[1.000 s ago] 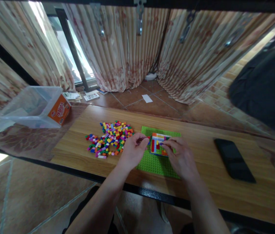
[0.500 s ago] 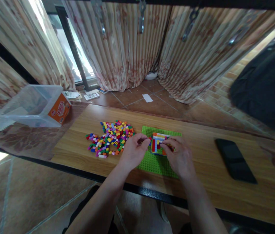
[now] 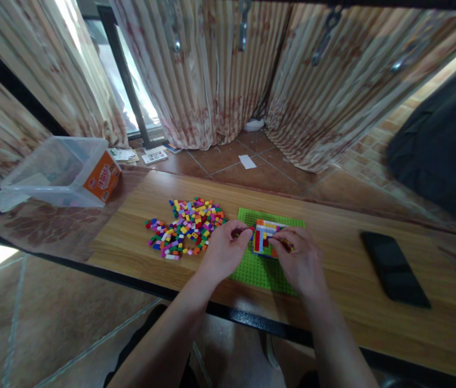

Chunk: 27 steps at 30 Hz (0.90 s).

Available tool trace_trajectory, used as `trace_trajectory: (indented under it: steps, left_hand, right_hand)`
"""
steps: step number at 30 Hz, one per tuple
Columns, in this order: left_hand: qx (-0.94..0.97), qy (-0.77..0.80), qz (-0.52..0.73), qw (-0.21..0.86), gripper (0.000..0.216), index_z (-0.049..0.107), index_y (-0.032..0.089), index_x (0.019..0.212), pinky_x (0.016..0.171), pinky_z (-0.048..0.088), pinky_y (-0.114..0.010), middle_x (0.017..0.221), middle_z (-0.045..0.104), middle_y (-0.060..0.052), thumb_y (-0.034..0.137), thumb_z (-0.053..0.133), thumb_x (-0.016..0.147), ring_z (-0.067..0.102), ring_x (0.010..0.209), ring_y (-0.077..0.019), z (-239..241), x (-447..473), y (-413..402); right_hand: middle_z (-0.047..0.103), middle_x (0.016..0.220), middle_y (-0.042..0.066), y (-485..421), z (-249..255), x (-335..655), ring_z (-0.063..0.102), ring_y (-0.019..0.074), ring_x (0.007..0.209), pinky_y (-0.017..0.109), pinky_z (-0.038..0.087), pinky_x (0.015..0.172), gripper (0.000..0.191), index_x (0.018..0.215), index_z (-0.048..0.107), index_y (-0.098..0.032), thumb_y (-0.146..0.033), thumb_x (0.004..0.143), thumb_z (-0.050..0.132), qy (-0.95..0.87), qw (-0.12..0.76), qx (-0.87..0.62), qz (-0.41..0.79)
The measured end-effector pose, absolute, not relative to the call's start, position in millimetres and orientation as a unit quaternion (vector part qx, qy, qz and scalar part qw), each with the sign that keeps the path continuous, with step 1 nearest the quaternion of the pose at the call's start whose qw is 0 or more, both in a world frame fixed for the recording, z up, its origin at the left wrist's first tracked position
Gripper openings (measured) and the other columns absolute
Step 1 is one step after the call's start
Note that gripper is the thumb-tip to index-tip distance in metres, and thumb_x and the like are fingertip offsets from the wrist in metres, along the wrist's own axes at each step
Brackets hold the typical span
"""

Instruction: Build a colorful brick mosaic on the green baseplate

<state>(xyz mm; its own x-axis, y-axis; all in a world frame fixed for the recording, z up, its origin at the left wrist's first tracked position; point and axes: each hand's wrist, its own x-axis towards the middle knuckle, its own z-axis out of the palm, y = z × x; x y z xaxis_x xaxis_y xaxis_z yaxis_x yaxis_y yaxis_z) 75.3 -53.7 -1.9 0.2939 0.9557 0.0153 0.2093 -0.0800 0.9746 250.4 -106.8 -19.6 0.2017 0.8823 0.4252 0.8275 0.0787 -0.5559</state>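
Observation:
A green studded baseplate (image 3: pixel 260 273) lies on the table, bearing a low rectangular build of toy bricks (image 3: pixel 261 243) in red, white, orange, blue and yellow. Beside the build's left edge, my left hand (image 3: pixel 228 250) is closed in a pinch, with a small red toy brick (image 3: pixel 251 229) showing at the thumb tip. My right hand (image 3: pixel 299 260) reaches over the build's right part, its thumb and fingers drawn together at the surface. Whatever lies between those fingertips is hidden. Left of my left hand spreads a loose pile of many-coloured toy bricks (image 3: pixel 195 218).
A black phone (image 3: pixel 394 269) rests on the wooden table (image 3: pixel 337 253) at the right. At the far left stands a clear plastic bin (image 3: pixel 56 196) with an orange label. Curtains (image 3: pixel 220 81) hang beyond the table, and a white paper (image 3: pixel 247 161) lies on the floor.
The whole view has shifted slightly, so things appear a little to the right. Both hands keep nearly the same pose over the baseplate.

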Motion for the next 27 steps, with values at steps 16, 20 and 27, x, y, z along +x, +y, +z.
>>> trace_trajectory:
  steps: [16,20,27]
  left_hand:
    - [0.637,0.456,0.371,0.498,0.015,0.065,0.017,0.076,0.059,0.042,-0.024,0.068,0.063,0.000,0.025,0.057,0.086,0.056,0.062,-0.0134,0.0,77.0,-56.0]
    - [0.643,0.456,0.370,0.492,0.016,0.065,0.017,0.076,0.059,0.043,-0.024,0.067,0.063,0.000,0.026,0.057,0.086,0.056,0.062,-0.0136,-0.7,77.4,-56.3]
    - [0.646,0.454,0.367,0.492,0.015,0.065,0.017,0.079,0.058,0.042,-0.024,0.067,0.063,0.000,0.027,0.058,0.086,0.056,0.062,-0.0136,-2.5,77.4,-56.1]
  right_hand:
    - [0.067,0.091,0.007,-107.7,-28.5,248.7,0.059,0.0247,0.089,0.041,0.047,0.081,0.020,0.080,0.075,-0.025,-0.036,0.089,0.061,-0.632,0.372,-0.679,0.013]
    - [0.068,0.093,0.007,-108.0,-28.2,248.0,0.058,0.0259,0.093,0.042,0.047,0.081,0.021,0.081,0.075,-0.026,-0.036,0.089,0.059,-0.636,0.360,-0.683,0.012]
    - [0.067,0.093,0.007,-108.0,-27.4,247.5,0.058,0.0251,0.092,0.043,0.048,0.084,0.020,0.080,0.074,-0.025,-0.035,0.089,0.059,-0.634,0.369,-0.679,0.028]
